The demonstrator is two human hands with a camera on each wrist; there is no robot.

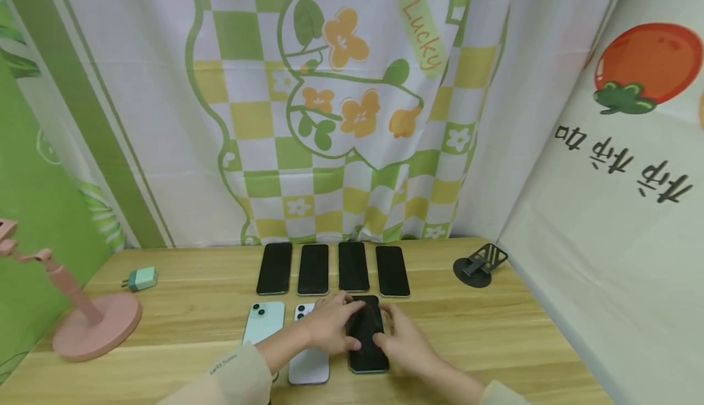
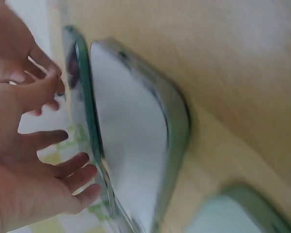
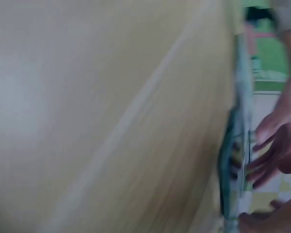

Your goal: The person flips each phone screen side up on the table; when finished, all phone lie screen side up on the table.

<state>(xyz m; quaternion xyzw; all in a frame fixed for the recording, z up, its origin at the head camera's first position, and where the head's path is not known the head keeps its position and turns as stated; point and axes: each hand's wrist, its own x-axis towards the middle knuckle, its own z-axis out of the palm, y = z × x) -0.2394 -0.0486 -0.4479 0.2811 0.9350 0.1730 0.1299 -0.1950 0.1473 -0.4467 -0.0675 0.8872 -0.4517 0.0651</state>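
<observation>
A black-screened phone (image 1: 368,357) with a teal edge lies screen up in the front row. My left hand (image 1: 329,327) reaches over its left side, thumb and fingers spread and lightly bent above the screen. At its right edge is my right hand (image 1: 409,345), thumb by the screen's side and fingers loosely bent. The left wrist view shows the left hand (image 2: 34,170) with its fingers apart, beside the phone's green edge (image 2: 89,104). Under my left wrist, a lavender phone (image 1: 309,369) lies back up, partly covered. A mint phone (image 1: 265,322) lies back up to its left.
Behind stand out several black-screened phones in a row: one at far left (image 1: 275,269), others (image 1: 313,269) (image 1: 353,266) beside it, the last phone (image 1: 393,272) at right. A black folding stand (image 1: 478,267) is at back right, a mint charger (image 1: 143,278) and pink stand (image 1: 96,328) at left.
</observation>
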